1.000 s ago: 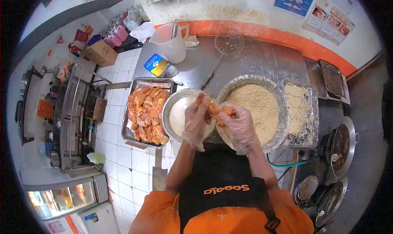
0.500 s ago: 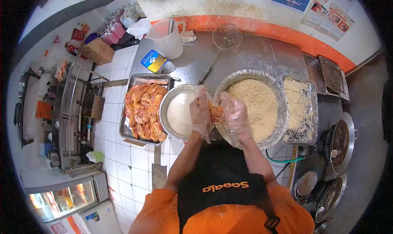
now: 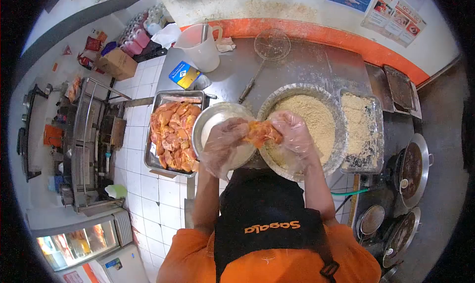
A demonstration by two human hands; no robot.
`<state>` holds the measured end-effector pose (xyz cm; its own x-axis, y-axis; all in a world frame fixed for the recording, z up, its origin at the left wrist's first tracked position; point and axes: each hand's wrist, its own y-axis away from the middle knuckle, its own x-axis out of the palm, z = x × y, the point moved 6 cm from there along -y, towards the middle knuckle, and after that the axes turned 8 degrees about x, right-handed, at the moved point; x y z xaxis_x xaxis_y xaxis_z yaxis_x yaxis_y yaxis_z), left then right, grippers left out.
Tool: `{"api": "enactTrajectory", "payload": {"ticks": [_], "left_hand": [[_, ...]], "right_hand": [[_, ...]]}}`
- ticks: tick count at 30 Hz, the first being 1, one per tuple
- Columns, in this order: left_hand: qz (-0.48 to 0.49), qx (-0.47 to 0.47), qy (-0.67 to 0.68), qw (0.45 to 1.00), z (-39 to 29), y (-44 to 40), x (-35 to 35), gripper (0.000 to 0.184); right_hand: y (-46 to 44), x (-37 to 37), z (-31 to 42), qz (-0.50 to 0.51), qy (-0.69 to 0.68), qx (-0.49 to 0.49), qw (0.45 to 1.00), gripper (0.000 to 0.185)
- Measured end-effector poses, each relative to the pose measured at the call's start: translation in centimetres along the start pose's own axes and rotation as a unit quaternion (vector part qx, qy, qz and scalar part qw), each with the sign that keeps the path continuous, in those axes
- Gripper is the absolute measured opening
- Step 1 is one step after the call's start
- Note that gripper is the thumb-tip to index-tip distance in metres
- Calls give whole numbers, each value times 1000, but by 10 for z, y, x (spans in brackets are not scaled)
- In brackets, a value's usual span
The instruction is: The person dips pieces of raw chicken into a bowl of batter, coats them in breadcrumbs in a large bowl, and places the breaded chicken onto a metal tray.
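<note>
A raw piece of chicken (image 3: 262, 134), orange with marinade, is stretched between my two hands. My left hand (image 3: 223, 142), in a clear plastic glove, pinches its left end above a metal bowl of white liquid (image 3: 212, 118). Also gloved, my right hand (image 3: 293, 133) grips the other end over the near left side of a large basin (image 3: 277, 94) of pale breading flour (image 3: 316, 119). Left of the bowl, a metal tray (image 3: 148, 154) holds a heap of marinated raw chicken pieces (image 3: 173, 129). My hands hide part of the bowl and basin.
Behind the bowls lie a wire skimmer (image 3: 257, 75), a white plastic jug (image 3: 200, 48) and a blue-yellow packet (image 3: 186, 75). A tray of crumbly breading (image 3: 360, 129) stands right of the basin. Wide pans (image 3: 415, 171) sit at the far right, near a green hose (image 3: 350, 192).
My hands have moved apart, drawing the chicken piece out wide between them. My left hand has shifted left over the bowl, and more of the meat shows.
</note>
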<state>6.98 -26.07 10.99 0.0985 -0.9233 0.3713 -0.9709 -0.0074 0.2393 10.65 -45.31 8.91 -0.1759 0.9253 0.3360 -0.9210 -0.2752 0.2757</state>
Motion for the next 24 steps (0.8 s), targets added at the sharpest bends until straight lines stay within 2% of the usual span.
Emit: {"api": "enactTrajectory", "payload": {"ticks": [4,6,9,14,16,19,22,24], "left_hand": [[-5,27,-31,999,4,-7,-39,41],[-16,30,-37,999,-2,-13,-51,41],[39,50,-106,992,-27,-13,-53,38],[69,63,-279,956,-23,-29,-81,26],[67,75,-366,925,-27,-31,-80,25],[48,43,-638,767,-45,-24,-58,23],[84,212,-659,716,23,-29,-87,19],[128,172,-681,700,82,-32,-108,14]], "right_hand": [[8,-2,4,53,8,84,995,39],[7,0,-2,51,40,75,995,42],[7,-5,-16,33,38,88,995,46],[13,-30,-14,-8,28,89,996,46],[17,-49,-13,-37,49,74,995,46],[29,-72,-5,-109,20,51,993,43],[33,-98,-10,-143,24,33,989,41],[37,-104,-13,-152,7,34,988,39]]}}
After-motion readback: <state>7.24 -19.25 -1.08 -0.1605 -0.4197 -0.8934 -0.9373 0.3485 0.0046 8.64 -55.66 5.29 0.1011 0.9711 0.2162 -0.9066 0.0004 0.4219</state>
